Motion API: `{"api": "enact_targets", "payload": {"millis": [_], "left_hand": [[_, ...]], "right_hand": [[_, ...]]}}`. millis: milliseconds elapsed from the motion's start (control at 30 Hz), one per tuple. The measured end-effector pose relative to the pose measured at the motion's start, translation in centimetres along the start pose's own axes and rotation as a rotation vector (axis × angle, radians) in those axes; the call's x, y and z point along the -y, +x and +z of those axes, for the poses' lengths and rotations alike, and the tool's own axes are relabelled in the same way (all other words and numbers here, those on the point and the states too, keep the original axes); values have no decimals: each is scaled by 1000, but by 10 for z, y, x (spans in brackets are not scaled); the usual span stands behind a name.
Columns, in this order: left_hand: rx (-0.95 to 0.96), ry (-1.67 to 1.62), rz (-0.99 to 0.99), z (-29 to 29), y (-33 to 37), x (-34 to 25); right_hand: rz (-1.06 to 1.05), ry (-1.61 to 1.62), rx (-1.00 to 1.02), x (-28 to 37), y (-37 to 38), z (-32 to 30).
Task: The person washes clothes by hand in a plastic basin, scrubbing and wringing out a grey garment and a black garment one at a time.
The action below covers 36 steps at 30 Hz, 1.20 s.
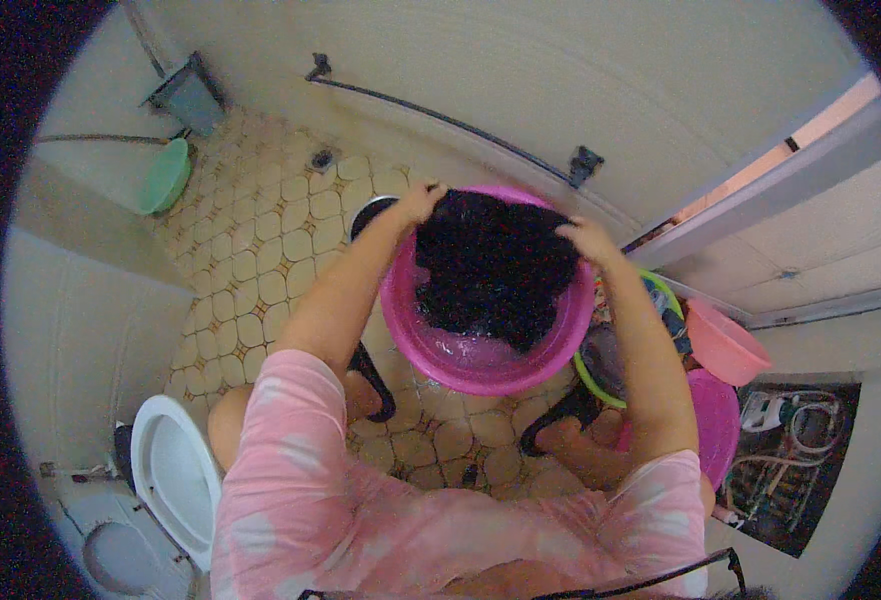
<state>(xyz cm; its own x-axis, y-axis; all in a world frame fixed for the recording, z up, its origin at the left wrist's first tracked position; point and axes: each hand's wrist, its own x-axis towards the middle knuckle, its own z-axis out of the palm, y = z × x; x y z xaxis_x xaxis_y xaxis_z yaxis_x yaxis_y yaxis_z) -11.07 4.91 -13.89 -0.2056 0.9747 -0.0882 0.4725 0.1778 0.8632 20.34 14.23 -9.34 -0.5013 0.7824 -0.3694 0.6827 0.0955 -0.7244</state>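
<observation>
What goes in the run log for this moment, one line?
left hand: grips dark garment | right hand: grips it | garment: over pink basin

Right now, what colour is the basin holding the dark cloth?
Bright magenta-pink basin, clearest in the head view.

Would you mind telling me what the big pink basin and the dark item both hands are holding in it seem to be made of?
The pink basin looks like moulded plastic: a smooth, glossy wall with a rolled rim and even colour. The dark item looks like wet fabric, probably a garment: it hangs limp and crumpled between the left hand and right hand. Its fibre cannot be told.
</observation>
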Motion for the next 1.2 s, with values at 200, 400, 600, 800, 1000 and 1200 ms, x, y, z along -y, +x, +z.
{"api": "enact_targets", "payload": {"millis": [200, 400, 600, 800, 1000, 1200], "left_hand": [[227, 566, -45, 122, -34, 97], [260, 812, -66, 182, -72, 84], [607, 767, -362, 193, -57, 94], [530, 691, -262, 163, -34, 92], [21, 464, -54, 83, -46, 24], [-173, 390, 354, 42, -47, -65]], "right_hand": [[-69, -584, -93, -98, 17, 119], [82, -685, -41, -124, 7, 182], [56, -810, 49, -134, 16, 198], [-22, -771, 21, -121, 34, 164], [0, -599, -289, -99, 17, 90], [-441, -344, -555, 18, -38, 42]]}}
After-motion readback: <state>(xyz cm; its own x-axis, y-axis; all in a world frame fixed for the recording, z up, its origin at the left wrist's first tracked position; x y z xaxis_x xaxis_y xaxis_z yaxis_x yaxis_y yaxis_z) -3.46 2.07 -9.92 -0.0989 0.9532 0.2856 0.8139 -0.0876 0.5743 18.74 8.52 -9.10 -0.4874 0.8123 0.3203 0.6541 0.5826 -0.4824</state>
